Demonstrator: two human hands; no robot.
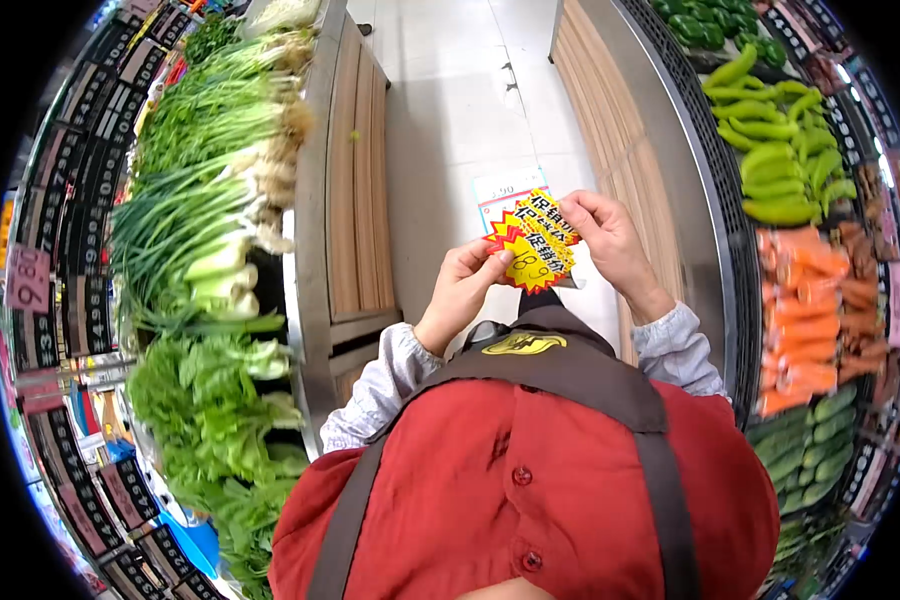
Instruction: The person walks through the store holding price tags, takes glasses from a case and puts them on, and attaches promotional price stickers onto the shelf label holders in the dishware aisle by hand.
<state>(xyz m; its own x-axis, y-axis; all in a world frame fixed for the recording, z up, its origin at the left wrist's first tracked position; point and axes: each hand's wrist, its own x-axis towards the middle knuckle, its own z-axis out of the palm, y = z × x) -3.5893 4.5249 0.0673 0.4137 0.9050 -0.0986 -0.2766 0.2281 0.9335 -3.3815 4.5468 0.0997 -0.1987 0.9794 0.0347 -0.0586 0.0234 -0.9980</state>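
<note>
In front of my waist I hold several fanned-out yellow price tags (540,250) with red jagged edges and black writing. The nearest tag carries a handwritten number that looks like 18.9. My left hand (462,290) pinches the lower left edge of the fan between thumb and fingers. At the upper right, my right hand (613,248) is closed on the edge of the upper tags. Behind the fan shows a white price card (508,186) with a blue border and a red line; what supports it is hidden.
Spring onions (185,190) and leafy lettuce (205,410) lie on the left stand. On the right stand are green peppers (775,170), bagged carrots (800,310) and cucumbers (825,450). Wood-panelled stand sides (355,190) border the tiled aisle (450,110). Price signs (28,278) line the outer left.
</note>
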